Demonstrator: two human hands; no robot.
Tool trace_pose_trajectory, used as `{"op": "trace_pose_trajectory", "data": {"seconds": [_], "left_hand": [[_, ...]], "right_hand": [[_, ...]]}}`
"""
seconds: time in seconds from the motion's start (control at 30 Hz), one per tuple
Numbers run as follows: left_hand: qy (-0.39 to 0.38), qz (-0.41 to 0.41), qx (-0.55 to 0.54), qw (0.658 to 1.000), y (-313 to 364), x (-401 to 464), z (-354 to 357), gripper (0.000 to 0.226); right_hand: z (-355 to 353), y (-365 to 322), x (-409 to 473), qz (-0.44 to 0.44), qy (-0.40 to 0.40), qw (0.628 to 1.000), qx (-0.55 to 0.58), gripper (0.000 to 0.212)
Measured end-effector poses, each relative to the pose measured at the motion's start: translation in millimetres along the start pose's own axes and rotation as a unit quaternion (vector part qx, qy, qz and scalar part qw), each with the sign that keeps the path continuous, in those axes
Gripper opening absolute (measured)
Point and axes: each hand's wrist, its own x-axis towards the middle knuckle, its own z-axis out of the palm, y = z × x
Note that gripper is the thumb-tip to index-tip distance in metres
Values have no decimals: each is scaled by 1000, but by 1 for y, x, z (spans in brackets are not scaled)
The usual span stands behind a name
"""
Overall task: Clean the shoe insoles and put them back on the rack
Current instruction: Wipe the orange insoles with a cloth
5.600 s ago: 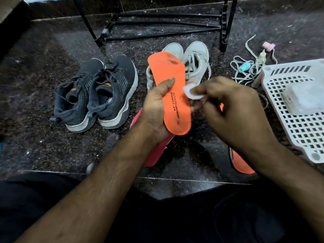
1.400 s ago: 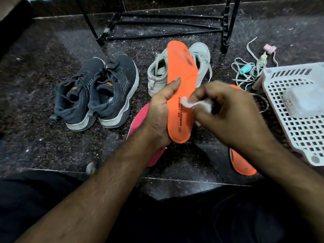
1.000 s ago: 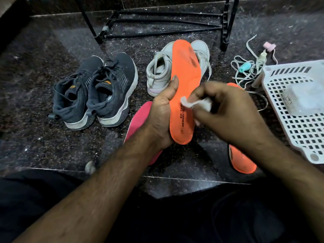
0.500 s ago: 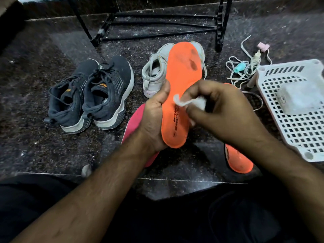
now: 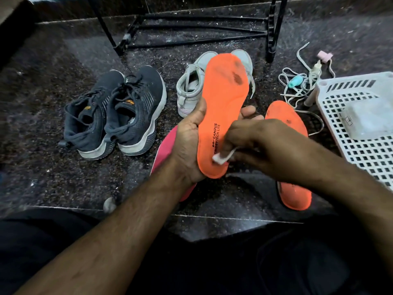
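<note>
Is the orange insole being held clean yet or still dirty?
Still dirty: the held orange insole shows dark smudges near its toe end, while the right hand presses a white wipe at its heel.

Shoes point(image 5: 114, 112) left of basket point(image 5: 361, 124)

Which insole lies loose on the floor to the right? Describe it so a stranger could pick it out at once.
Start at the white plastic basket on the right; just left of it, an orange insole lies flat on the dark floor, partly hidden by the right hand. Unlike the orange insole in hand, nobody holds it.
</note>
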Motion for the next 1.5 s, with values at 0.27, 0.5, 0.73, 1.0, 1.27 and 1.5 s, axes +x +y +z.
{"op": "trace_pose_trajectory", "data": {"seconds": [0.27, 0.5, 0.73, 1.0, 1.27, 1.5], "left_hand": [[15, 54, -33, 998, 3, 1, 0, 76], [35, 44, -53, 997, 5, -1, 2, 83], [40, 58, -27, 997, 0, 1, 3, 84], [74, 52, 3, 996, -4, 1, 8, 61], [66, -29, 6, 997, -13, -2, 7, 86], [32, -20, 38, 999, -28, -1, 14, 54]], "right_hand": [[22, -7, 7, 106, 140, 984, -33, 18], [2, -14, -3, 59, 7, 995, 82, 20], [16, -14, 3, 124, 150, 980, 31, 21], [1, -9, 0, 137, 192, 971, 47, 18], [25, -23, 2, 117, 106, 987, 20, 18], [-9, 9, -1, 244, 247, 938, -16, 16]]}}
